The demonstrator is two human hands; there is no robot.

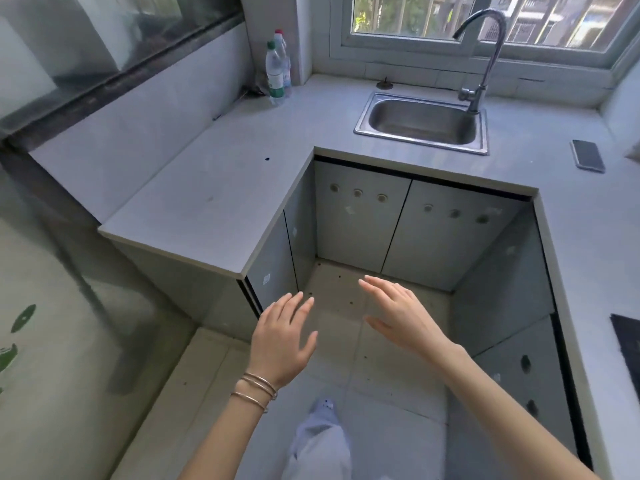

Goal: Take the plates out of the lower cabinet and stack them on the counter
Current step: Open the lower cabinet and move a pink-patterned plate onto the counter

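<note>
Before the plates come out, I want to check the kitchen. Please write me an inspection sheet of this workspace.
Surface: grey counter, wrapping three sides.
Job's things: no plates seen; lower cabinet doors look shut.
Clutter: two bottles in the far corner; phone right of the sink.
Hands: left hand and right hand open, holding nothing, above the floor.
Cables: nothing seen.
Surroundings: window behind the faucet; tiled floor.

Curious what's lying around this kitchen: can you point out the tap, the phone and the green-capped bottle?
tap [493, 57]: head view, on its curved steel neck.
phone [587, 155]: head view, middle of its dark screen.
green-capped bottle [274, 73]: head view, on its clear body.
</note>
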